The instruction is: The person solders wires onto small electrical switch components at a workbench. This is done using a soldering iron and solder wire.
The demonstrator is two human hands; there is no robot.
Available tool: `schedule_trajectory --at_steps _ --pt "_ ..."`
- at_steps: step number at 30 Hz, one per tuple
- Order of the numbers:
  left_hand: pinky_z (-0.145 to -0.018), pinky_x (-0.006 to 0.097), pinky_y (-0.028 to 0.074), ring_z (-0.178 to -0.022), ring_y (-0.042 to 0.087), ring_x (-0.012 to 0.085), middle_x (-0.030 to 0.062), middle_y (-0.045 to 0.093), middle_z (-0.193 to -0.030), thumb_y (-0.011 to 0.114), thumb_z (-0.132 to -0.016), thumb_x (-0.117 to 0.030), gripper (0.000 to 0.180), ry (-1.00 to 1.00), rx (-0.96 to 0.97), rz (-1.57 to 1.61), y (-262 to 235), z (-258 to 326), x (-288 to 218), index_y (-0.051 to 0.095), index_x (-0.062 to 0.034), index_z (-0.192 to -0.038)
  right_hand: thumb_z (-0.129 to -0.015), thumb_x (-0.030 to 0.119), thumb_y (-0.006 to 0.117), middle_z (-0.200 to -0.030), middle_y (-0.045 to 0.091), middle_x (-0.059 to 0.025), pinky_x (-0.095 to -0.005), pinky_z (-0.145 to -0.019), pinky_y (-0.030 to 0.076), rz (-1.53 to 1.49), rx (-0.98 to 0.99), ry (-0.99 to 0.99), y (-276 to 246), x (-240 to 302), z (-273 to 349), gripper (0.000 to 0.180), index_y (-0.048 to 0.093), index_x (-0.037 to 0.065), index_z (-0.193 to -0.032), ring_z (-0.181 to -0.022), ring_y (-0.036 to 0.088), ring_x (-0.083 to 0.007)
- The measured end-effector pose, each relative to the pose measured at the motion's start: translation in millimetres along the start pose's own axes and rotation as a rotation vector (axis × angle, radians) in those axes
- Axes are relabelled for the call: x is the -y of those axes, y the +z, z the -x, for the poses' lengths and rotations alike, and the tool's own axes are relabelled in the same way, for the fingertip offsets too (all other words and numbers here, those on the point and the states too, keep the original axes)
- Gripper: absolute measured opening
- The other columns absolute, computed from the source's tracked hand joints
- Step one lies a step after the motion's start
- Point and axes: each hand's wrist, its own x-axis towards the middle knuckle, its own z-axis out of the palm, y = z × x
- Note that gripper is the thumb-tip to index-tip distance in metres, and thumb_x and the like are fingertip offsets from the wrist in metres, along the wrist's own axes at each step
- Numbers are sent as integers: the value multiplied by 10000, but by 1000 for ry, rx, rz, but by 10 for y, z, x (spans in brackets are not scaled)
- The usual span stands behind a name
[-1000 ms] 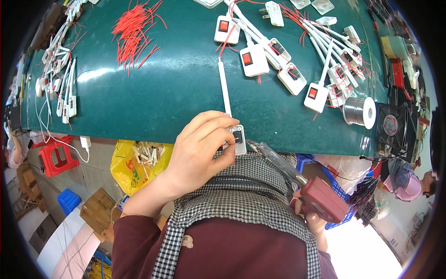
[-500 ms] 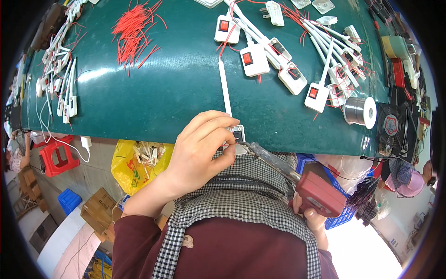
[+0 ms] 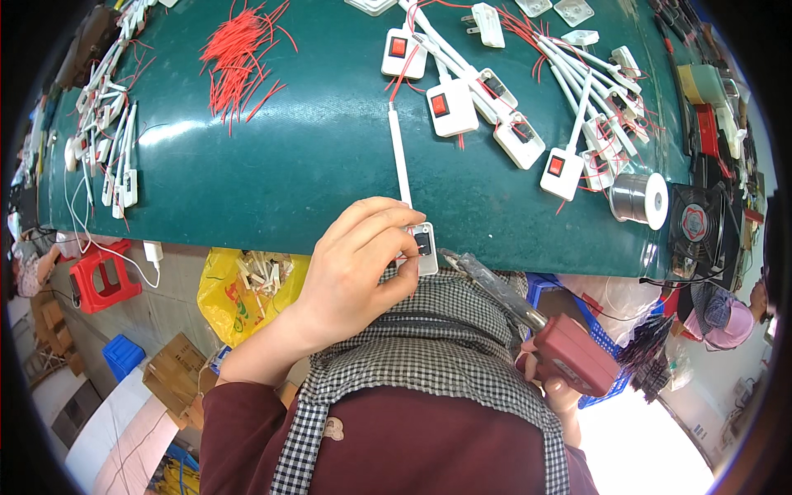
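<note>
My left hand [image 3: 359, 260] is closed at the table's near edge, thumb and fingertips pinched over a white switch housing [image 3: 426, 264] whose open back shows black parts. A thin red wire seems to show by the fingertips, too small to be sure. The housing's white tubular stem [image 3: 399, 157] runs away across the table. In my right hand [image 3: 554, 388] is a soldering gun [image 3: 575, 355] with a dark red body. Its tip points left and stops a little to the right of the housing, apart from it.
On the green table [image 3: 313, 165] lie a pile of red wires [image 3: 239, 62], several white switch housings [image 3: 452, 107] with stems, and a solder spool [image 3: 639, 200]. A small fan [image 3: 697, 223] stands at right. Below the edge are a yellow bag [image 3: 223, 297] and a red stool [image 3: 103, 276].
My right hand has drawn the soldering gun slightly down and right, so its tip has left the housing. My left hand keeps its place.
</note>
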Motion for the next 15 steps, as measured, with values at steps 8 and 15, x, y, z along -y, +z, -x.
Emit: schedule_trajectory --at_steps 8,15 --pt "-845 386 494 -1023 596 280 100 654 -1038 702 -653 1 179 -23 20 -21 -45 -10 -7 569 -50 -762 -692 519 809 -808 654 -127 -229 -502 423 -42 -31 151 116 96 -95 916 453 -119 -1245 -561 572 -140" --pt "-905 353 454 -998 620 275 120 682 -1096 532 -825 71 168 -227 125 312 -220 -210 72 644 6 -932 -718 527 786 -1074 640 -158 -279 -597 473 -203 -159 21 28 107 3 904 415 -55 -1302 -631 596 -160"
